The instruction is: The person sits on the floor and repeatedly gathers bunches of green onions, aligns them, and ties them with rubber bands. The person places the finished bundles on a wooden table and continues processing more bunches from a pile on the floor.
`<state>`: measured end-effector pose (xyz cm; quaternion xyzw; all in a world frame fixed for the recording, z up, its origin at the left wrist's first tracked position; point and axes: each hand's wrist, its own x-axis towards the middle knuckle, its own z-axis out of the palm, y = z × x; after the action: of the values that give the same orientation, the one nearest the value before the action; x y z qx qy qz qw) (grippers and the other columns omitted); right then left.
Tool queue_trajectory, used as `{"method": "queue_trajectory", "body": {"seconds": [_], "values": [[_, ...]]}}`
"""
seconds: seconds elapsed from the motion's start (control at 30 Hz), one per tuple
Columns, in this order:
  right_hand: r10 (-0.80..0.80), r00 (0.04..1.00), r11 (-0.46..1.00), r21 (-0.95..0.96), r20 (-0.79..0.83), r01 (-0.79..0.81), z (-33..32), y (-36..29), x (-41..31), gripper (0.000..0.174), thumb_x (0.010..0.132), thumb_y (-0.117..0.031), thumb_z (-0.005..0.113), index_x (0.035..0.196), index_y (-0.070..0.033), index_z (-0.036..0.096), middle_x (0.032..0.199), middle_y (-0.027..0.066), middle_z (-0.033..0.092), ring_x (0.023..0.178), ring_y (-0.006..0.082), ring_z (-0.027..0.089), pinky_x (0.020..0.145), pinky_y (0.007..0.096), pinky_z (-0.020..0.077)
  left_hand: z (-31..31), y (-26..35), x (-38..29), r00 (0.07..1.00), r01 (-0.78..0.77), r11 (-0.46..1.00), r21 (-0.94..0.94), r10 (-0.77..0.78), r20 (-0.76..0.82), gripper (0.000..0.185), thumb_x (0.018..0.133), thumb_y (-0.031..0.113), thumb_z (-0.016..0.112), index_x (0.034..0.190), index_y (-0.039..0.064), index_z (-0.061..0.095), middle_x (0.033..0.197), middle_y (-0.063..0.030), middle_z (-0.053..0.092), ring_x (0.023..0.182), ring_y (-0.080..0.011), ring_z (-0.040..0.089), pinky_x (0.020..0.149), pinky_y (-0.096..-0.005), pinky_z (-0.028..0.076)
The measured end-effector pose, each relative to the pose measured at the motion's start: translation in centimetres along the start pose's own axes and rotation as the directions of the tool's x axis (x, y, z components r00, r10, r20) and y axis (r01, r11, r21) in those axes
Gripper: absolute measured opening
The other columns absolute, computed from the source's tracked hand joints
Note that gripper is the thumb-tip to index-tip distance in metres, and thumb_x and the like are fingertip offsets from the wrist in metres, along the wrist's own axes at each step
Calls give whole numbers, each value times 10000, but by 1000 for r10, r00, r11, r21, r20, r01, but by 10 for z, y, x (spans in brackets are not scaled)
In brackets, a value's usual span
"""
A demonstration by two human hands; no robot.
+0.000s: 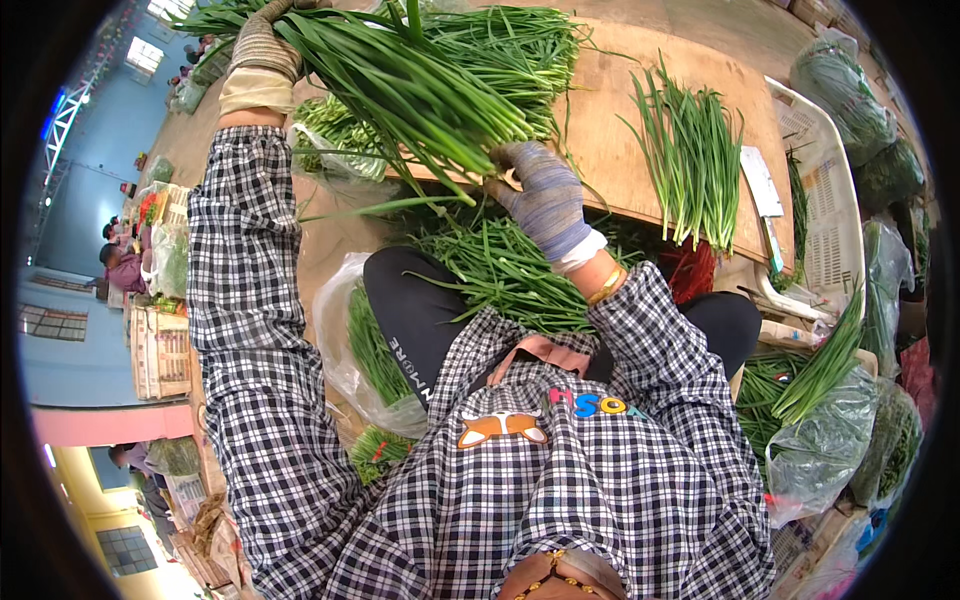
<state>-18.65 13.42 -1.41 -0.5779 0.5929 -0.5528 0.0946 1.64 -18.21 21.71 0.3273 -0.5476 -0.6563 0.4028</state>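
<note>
My left hand, in a knitted work glove, grips a large bunch of garlic chives by its leafy part at the upper left. The bunch slants down to the right, above the wooden board's left side. My right hand, in a grey-blue glove, has thumb and fingers curled around the pale stem ends. A few stems hang loose below that grip. More loose chives lie across my lap. On the wooden board rest a pile of chives and a smaller bundle.
A cleaver lies along the board's right edge, beside a white plastic crate. Red ties hang below the board. Plastic bags of greens stand to the right; another open bag is by my left leg. People sit at far left.
</note>
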Motion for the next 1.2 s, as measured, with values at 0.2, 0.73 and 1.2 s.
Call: {"method": "queue_trajectory", "body": {"seconds": [0.2, 0.73, 1.2], "values": [[-180, 975, 971, -180, -132, 155, 6, 6, 11, 285, 715, -184, 723, 961, -87, 619, 787, 104, 609, 793, 295, 602, 684, 417, 471, 33, -13, -9, 1000, 4, 993, -117, -2, 16, 261, 925, 156, 516, 972, -91, 586, 1016, -255, 644, 931, -385, 633, 876, -494, 527], [523, 829, 469, 745, 199, -475, 1, 14, -13, 277, 837, -127, 658, 1059, 17, 579, 885, 27, 644, 757, 107, 591, 685, 237, 475, 102, -34, -46, 987, -76, 992, -98, 62, -146, 237, 866, 177, 529, 721, -8, 561, 678, -166, 610, 636, -334, 602, 655, -462, 536], [402, 913, 869, 289, 65, -403, 12, 31, -8, 323, 726, -184, 668, 1002, -29, 607, 891, 182, 681, 788, 263, 665, 714, 344, 515, 111, -31, -46, 985, -23, 997, -73, 10, -172, 219, 868, 162, 542, 717, 3, 553, 648, -143, 593, 572, -302, 582, 591, -449, 536]]}}
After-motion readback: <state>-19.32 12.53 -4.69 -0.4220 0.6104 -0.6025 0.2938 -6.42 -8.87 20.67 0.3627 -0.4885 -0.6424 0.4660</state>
